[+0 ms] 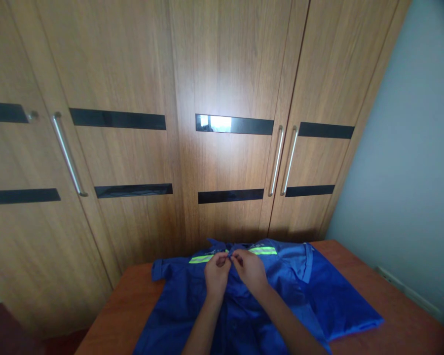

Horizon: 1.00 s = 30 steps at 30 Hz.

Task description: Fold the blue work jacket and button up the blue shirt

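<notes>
A blue work jacket [185, 296] with yellow-green reflective strips lies spread out in front of me, its collar toward the wardrobe. My left hand [217, 271] pinches the cloth at the front opening, just below the collar. Right beside it, my right hand [248, 266] pinches the same front edge, and the fingertips of both hands nearly meet. Whatever small part sits between the fingertips is hidden. Under the jacket's right side shows another folded piece of bright blue cloth [344, 296].
The jacket rests on a reddish-brown wooden table [122, 305]. Close behind it stands a wooden wardrobe [229, 162] with metal handles and dark glass strips. A pale wall [410, 172] rises on the right.
</notes>
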Available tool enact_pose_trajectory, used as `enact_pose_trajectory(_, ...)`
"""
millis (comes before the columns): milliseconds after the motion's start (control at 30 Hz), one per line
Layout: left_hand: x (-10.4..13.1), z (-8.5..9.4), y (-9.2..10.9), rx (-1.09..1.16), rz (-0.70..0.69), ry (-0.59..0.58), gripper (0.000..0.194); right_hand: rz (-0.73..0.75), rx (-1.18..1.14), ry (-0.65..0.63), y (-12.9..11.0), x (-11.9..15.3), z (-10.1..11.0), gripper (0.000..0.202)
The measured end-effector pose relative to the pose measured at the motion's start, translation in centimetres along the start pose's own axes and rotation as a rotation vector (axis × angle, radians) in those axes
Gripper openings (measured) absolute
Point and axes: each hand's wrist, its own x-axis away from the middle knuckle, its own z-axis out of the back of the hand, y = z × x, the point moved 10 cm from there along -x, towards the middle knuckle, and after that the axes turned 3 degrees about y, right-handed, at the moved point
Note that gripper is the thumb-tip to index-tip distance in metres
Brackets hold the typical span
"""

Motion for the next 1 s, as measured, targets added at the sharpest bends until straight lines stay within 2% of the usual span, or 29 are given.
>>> enact_pose_trajectory(167,0.1,0.1,-0.2,0.018,0.012,-0.022,0.018,-0.064,-0.132,0.038,1.1,-1.1,-0.2,0.017)
enact_pose_trajectory(367,0.8,-1.0,-0.5,-0.107,-0.03,-0.104,0.021,-0.263,-0.287,-0.013,4.1,-0.4,-2.8,0.033)
enact_pose_trajectory(500,2.0,-1.3,-1.2,-0.331,-0.073,-0.219,0.012,-0.322,-0.218,-0.084,6.0,1.3,-3.5,0.029)
enact_pose_trajectory(600,3.0,-1.2,-2.2,-0.529,-0.076,-0.325,0.014,-0.323,-0.081,-0.122,7.2,1.5,-2.6,0.022)
enact_pose_trajectory(667,3.5,-1.0,-2.6,-0.648,-0.071,-0.372,0.017,-0.314,0.036,-0.105,7.4,0.6,-1.3,0.021)
enact_pose_trajectory(767,4.3,-1.2,-2.3,-0.768,-0.089,-0.426,0.018,-0.277,0.194,-0.074,6.5,-2.1,-0.2,0.022)
enact_pose_trajectory(900,5.6,-1.9,-0.8,-0.843,-0.129,-0.482,0.018,-0.217,0.345,-0.154,4.3,-6.1,-2.1,0.024)
enact_pose_trajectory(1000,6.3,-1.8,0.0,-0.873,-0.142,-0.495,0.018,-0.208,0.433,-0.233,4.0,-7.7,-4.0,0.03)
